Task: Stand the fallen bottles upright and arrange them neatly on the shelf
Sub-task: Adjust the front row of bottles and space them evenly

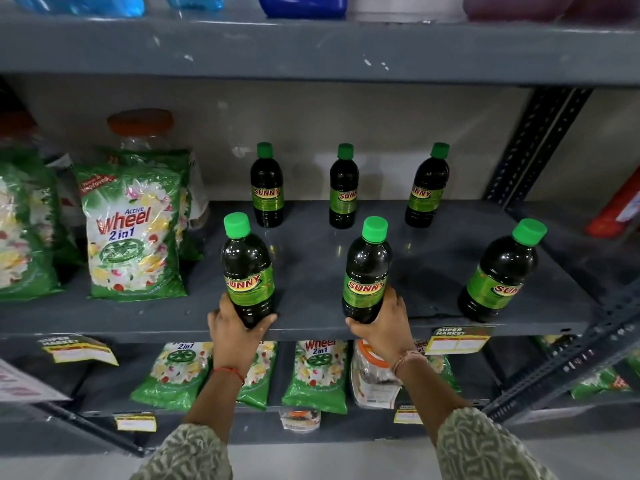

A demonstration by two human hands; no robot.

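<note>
Standing bottles at the shelf's front edge

Six dark bottles with green caps stand upright on the grey shelf (311,258), three at the back, three at the front. The left hand (235,329) wraps the base of the front-left bottle (247,268), at about 7 o'clock on the shelf. The right hand (384,323) grips the base of the front-middle bottle (367,271), at 6 o'clock. The front-right bottle (498,271) stands free at 4 o'clock. Detergent bags (133,233) fill the 9 o'clock side.
</note>
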